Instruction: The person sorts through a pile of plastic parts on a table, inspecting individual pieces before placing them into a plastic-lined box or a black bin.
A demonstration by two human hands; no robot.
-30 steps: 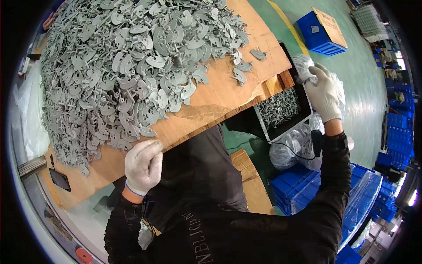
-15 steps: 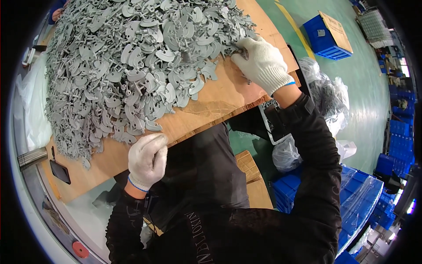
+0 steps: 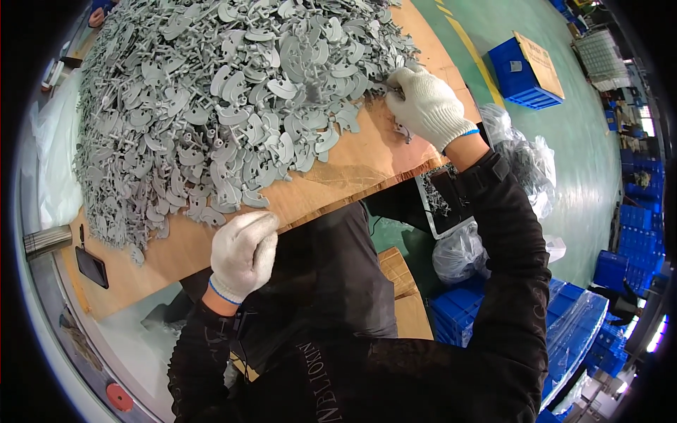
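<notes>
**Right hand at the heap, left hand at the near edge**

I see my right hand, in a white knit glove, resting on the right fringe of the heap of grey parts, close to the right edge of the worktop. Its fingers curl down onto the parts there; I cannot tell whether they actually pinch one. A few loose parts lie on the bare board just under the palm.

My left hand, gloved the same, sits at the near edge of the worktop, fingers folded into a loose fist, touching no part; nothing shows in it.

The heap covers most of the worktop, from the far edge to the near left. A dark phone lies at the near left corner. Blue crates stand on the green floor to the right.
</notes>
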